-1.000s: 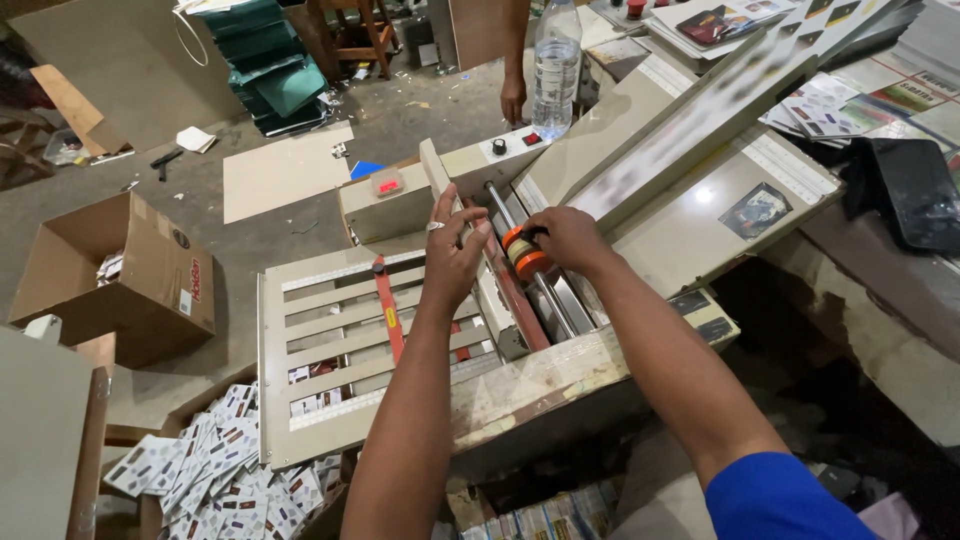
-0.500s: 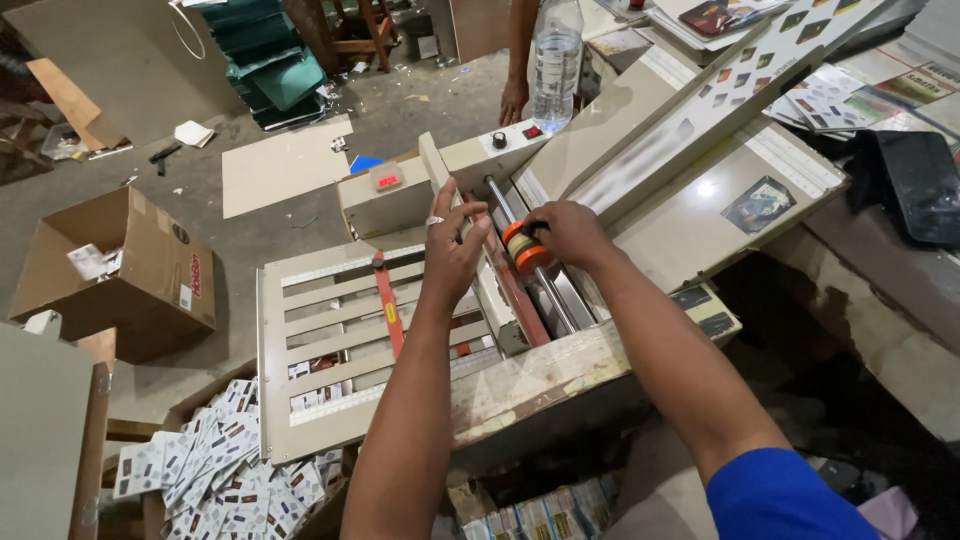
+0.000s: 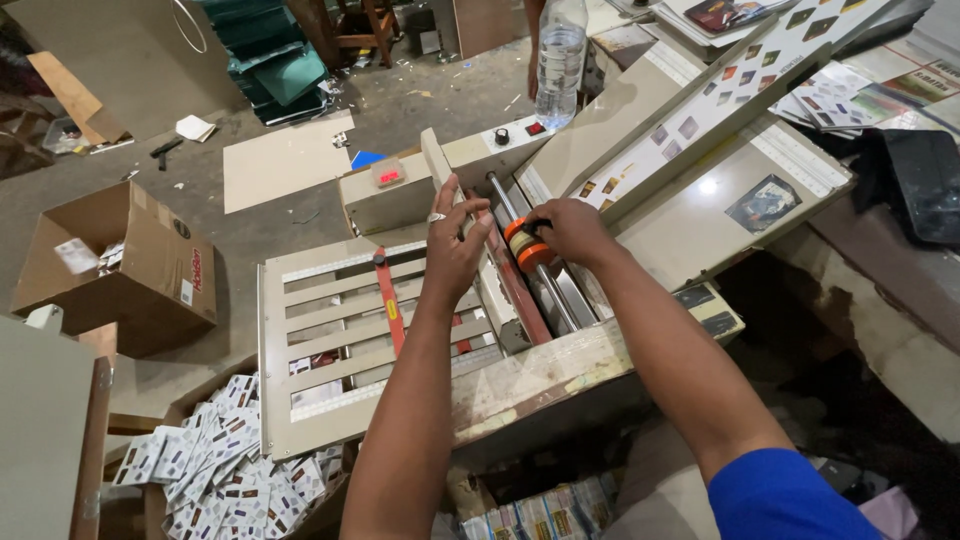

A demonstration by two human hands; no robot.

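where the view begins at far left, an open brown cardboard box (image 3: pixel 120 262) stands on the concrete floor (image 3: pixel 300 95), and below it a heap of small printed cards (image 3: pixel 215 470) lies loose, apparently the cut output kept within reach. next comes the cream slatted metal tray (image 3: pixel 330 340) of the beige tabletop paper machine (image 3: pixel 560 300), crossed by a red sliding guide strip (image 3: pixel 388 300) that seems set to stop sheets at one width. your left hand (image 3: pixel 455 245), ring on one finger, lies flat with fingers spread and slightly curled over the upright cream plate beside the rollers; it presses rather than grasps, likely to steady the frame. just to its right, your right hand (image 3: pixel 570 230) is closed around the orange and black roller collar (image 3: pixel 525 245) on the steel shaft (image 3: pixel 520 235), fingers wrapped tight as if to turn or slide it along. a long printed sheet of small pictures (image 3: pixel 740 85) slopes down the feed table toward that shaft. a clear plastic water bottle (image 3: pixel 560 60) stands behind the machine, and a black bag (image 3: pixel 920 185) rests at far right.
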